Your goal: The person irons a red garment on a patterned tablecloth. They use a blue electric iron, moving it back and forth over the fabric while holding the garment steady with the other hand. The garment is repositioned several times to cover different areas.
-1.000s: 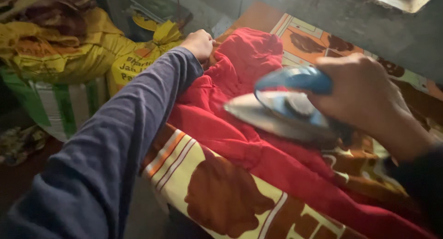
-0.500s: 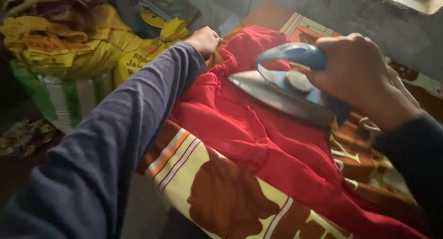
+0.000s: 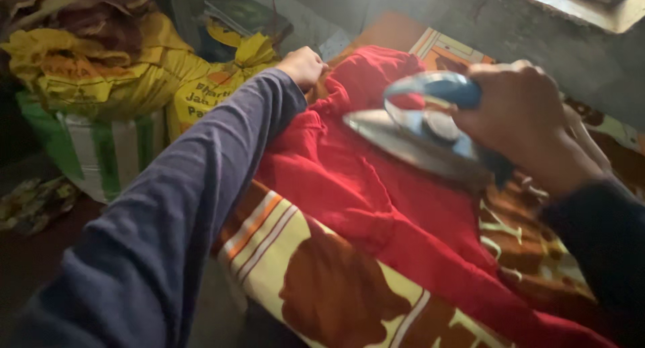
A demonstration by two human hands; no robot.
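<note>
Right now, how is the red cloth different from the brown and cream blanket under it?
The red cloth is one plain colour; the patterned blanket has brown shapes, cream patches and orange stripes. The red cloth is rumpled and lies on top, under the iron in the right hand, its far end gripped by the left hand; the blanket lies flatter beneath. Both are fabric.

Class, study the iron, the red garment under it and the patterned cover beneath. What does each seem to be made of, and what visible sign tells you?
Iron: shiny metal soleplate, judging by its bright reflection; the blue handle looks like smooth glossy plastic.
Red garment: soft woven cloth, probably cotton, matte, with creases and folds.
Patterned cover: thicker printed fabric, perhaps a blanket; it drapes softly over the edge without shine.
</note>
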